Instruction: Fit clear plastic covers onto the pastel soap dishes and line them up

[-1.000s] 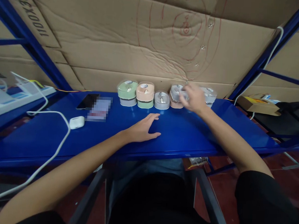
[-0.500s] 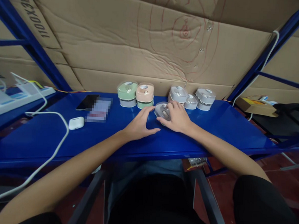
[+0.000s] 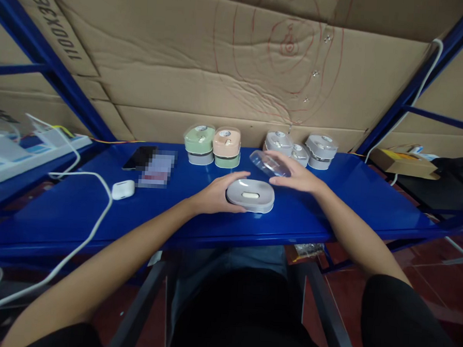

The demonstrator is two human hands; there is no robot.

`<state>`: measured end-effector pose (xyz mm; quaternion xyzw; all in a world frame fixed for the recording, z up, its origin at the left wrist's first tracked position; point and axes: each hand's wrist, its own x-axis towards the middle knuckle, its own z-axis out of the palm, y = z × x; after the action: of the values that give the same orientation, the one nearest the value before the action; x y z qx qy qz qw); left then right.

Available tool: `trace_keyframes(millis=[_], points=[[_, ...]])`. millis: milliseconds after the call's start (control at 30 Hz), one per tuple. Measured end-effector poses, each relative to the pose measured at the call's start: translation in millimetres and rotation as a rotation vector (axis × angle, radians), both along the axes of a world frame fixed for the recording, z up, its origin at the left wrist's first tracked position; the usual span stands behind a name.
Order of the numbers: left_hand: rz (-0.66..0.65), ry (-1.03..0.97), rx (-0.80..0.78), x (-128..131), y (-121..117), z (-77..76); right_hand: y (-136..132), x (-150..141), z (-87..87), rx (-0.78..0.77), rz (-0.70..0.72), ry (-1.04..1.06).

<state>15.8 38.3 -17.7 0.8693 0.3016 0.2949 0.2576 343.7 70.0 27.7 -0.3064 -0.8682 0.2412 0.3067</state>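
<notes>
Nearest, on the blue steel shelf (image 3: 310, 219), just below the middle of the frame: a grey oval box (image 3: 249, 195), lying flat. Left grip (image 3: 217, 196) curled around the box's left end, fingers bent and thumb on top, cupping it. Right grip (image 3: 297, 178) spread, fingers reaching left and touching the right end of a tilted clear plastic cover (image 3: 268, 163), just beyond the box; whether pinched or only touched, impossible to tell.

Further left on the shelf, a looping white cable (image 3: 81, 243), a white earbud case (image 3: 123, 189), a black phone (image 3: 140, 157) and a pixelated card (image 3: 158, 168). Along the back edge, a green box stacked on a grey one (image 3: 199, 139), a peach box on a green one (image 3: 226, 146), and three grey boxes (image 3: 299, 155) at centre right. At far left, a white power strip (image 3: 34, 150); at far right, a flat cardboard carton (image 3: 402, 164). Behind everything, a red-scribbled cardboard sheet (image 3: 183, 62).
</notes>
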Motion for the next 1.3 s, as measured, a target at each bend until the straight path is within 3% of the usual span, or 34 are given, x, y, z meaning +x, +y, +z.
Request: trace_keyframes(millis=[100,200,333,567,700,833,967,1100,1300], points=[[-0.042,0.088,0.033,1.3,-5.0,2.1,14.6,24.6,-6.5,-0.032,-0.205,-0.023],[-0.013,0.101,0.036,3.8,-10.3,2.1,22.7,33.6,-17.2,-0.056,-0.291,-0.073],[0.096,0.079,0.051,3.6,-10.1,3.4,21.9,29.6,-22.7,-0.068,-0.283,-0.112],[0.338,0.057,0.147,-19.0,11.6,11.6,13.3,34.5,-11.2,0.003,-0.17,-0.306],[0.412,0.137,0.086,-30.6,23.3,10.0,15.9,36.0,-13.9,-0.005,-0.162,-0.374],[0.375,0.111,0.071,-27.3,21.9,9.1,18.5,34.0,-18.0,0.032,-0.196,-0.3],[0.216,0.054,0.119,-10.5,2.2,12.0,16.0,31.3,-16.8,0.066,-0.322,-0.161],[0.095,0.103,0.073,5.2,-15.5,8.9,11.7,27.3,-14.6,0.136,-0.339,-0.072],[0.147,0.108,0.006,10.0,-14.5,1.8,4.3,19.2,-12.1,0.157,-0.319,-0.051]])
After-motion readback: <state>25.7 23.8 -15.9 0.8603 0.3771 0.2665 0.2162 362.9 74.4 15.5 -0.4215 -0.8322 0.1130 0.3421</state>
